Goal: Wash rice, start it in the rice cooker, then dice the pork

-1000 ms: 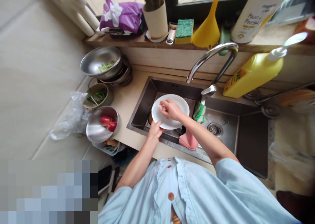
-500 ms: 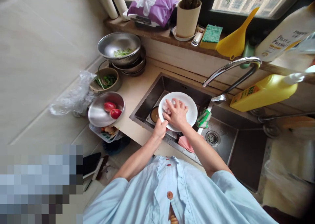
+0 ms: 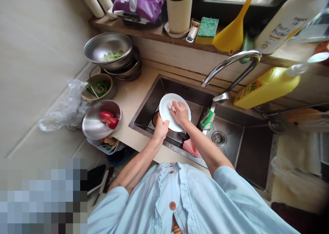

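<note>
Currently I am seeing the white plate sitting tilted over the sink's left basin, directly ahead of both hands. The left hand is gripping its near-left rim, thumb on top; the right hand is bearing on the upper face, pinching a pale wad. Being round, the plate is offering no true long axis; the right hand is lying nearer its centre. Left fingertips are hiding underneath, the wad's material is escaping me, and the plate is partly covering a round brown item.
</note>
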A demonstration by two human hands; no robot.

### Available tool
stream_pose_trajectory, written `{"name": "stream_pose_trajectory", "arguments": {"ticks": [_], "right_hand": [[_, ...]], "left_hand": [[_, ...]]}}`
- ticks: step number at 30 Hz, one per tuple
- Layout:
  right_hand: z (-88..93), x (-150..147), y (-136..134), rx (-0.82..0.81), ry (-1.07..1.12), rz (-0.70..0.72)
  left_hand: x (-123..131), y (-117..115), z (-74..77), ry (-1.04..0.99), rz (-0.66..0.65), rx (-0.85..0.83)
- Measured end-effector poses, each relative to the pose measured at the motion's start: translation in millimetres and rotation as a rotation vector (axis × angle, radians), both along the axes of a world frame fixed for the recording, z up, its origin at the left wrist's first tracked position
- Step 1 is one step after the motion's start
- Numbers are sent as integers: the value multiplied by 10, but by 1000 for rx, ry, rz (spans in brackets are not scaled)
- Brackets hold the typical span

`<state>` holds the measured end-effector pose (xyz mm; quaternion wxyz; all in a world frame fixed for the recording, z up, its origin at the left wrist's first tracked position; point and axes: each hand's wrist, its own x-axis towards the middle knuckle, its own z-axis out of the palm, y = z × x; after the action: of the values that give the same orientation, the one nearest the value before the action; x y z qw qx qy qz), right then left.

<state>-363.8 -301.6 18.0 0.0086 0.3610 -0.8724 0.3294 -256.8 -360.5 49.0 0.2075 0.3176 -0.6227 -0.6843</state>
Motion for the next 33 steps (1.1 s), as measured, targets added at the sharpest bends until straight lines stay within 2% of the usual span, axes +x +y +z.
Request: {"name": "stream_pose_trajectory", "arguments": {"ticks": [4,10,13,15,17,18,20,22,24,26,28,31,33], "right_hand": [[-109,-111,-18,-145,-114,-85],[-259,-276,-115,-562,-417,-346],[-294,-363,-135,-704,-570,-485],[-278,-406,-116,-766,-595,-540],[-211,-410,-73,-741,-549,-509],[-156,-388,-44,-681,-500,-447],[-8,-285,17,-474,-369,-264],[176,-107,79,-214,-225,-81],[368,105,144,8,-106,44],[548,295,218,137,-33,118],[704,434,300,163,-9,122],[863,591,434,26,-64,79],[898,692,535,-47,-113,19]], "left_hand": [[-163,-32,78,-144,-47,-255],[-442,65,343,-496,-272,-730],[-538,136,398,-509,-326,-902],[-545,139,361,-469,-313,-910],[-486,109,261,-385,-251,-768],[-432,91,192,-325,-206,-630],[-282,70,36,-183,-112,-254],[-102,84,-103,-75,-82,126],[75,117,-185,-23,-83,378],[228,133,-191,1,-86,505],[362,113,-137,3,-97,556],[554,50,-24,-48,-161,562],[651,15,19,-99,-234,537]]}}
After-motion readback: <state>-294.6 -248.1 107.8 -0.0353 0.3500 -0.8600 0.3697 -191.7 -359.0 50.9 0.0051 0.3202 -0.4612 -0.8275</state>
